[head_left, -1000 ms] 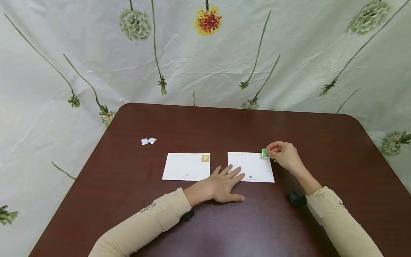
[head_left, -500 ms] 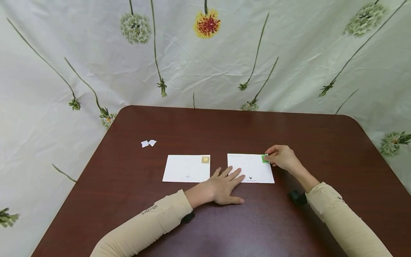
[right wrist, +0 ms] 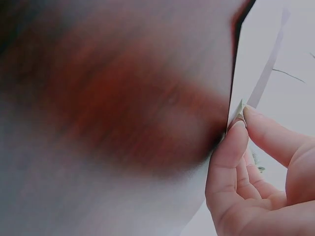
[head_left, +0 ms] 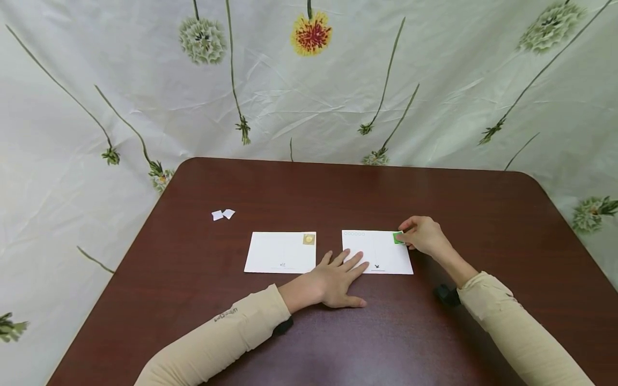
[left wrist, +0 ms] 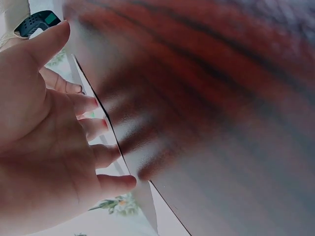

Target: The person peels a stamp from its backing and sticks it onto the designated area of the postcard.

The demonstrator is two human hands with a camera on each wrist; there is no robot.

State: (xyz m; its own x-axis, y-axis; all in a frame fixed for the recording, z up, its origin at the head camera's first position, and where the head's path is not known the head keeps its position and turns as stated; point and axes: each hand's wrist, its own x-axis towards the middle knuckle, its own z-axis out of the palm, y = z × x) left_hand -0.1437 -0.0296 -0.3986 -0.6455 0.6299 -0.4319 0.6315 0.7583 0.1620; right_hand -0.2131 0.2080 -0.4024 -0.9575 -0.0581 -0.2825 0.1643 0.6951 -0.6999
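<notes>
A white postcard-like sheet (head_left: 383, 253) lies on the table in the head view, with faint boxes at its top left and a small dark bird print below. My left hand (head_left: 334, 284) rests on its left part, fingers spread and straight. At the sheet's top right corner my right hand (head_left: 426, 237) pinches a small green stamp (head_left: 398, 237) between thumb and forefinger. From the right wrist view, the stamp (right wrist: 240, 113) shows edge-on and slightly bent at the fingertips; the fingers hide part of it. Whether all of it touches the sheet, I cannot tell.
A second white sheet (head_left: 275, 253) with a gold stamp (head_left: 309, 239) in its top right corner lies to the left. Two small white paper scraps (head_left: 218, 215) are farther back on the dark red-brown table (head_left: 299, 193). A flower-print cloth (head_left: 270, 80) hangs behind the table.
My right hand has brought the green stamp slightly down and nearer, so that it lines up with the sheet's corner. Over the last half second both hands stay nearly still.
</notes>
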